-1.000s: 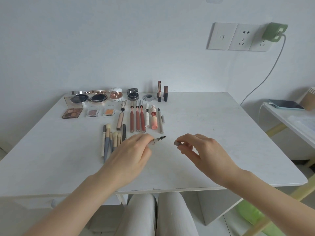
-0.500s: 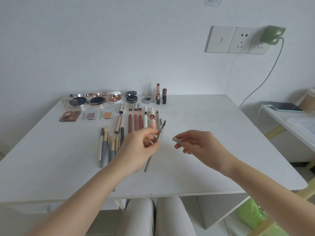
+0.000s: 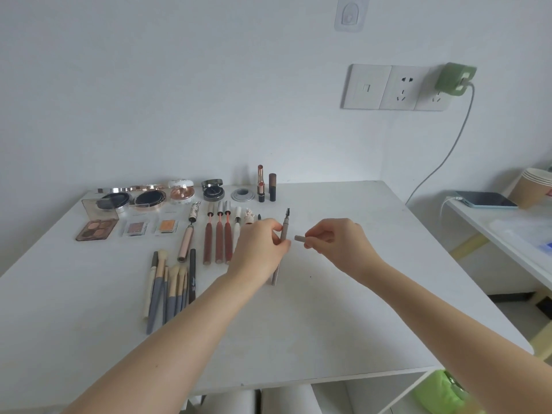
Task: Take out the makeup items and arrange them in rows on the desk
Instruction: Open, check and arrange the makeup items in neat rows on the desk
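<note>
My left hand [image 3: 259,249] pinches a grey brow pencil [image 3: 283,231] near its middle, spoolie brush end pointing away from me, its lower end near the white desk [image 3: 343,309]. My right hand [image 3: 337,243] pinches the pencil's small grey cap [image 3: 299,238] just right of it. Rows lie behind: compacts [image 3: 149,198] and two upright lipsticks [image 3: 265,185] at the back, eyeshadow palettes [image 3: 97,228], lip pencils [image 3: 219,237] in the middle, and makeup brushes [image 3: 170,285] nearest me.
A wall socket strip with a green charger [image 3: 454,79] and its cable hangs at the right. A side table on the right holds a phone [image 3: 485,200] and stacked paper cups [image 3: 534,186]. A green bag [image 3: 442,392] lies under the desk's right corner.
My left hand turned the brow pencil from lying sideways to pointing away from me and moved it farther back. My right hand followed, keeping the cap close. My view tilted upward.
</note>
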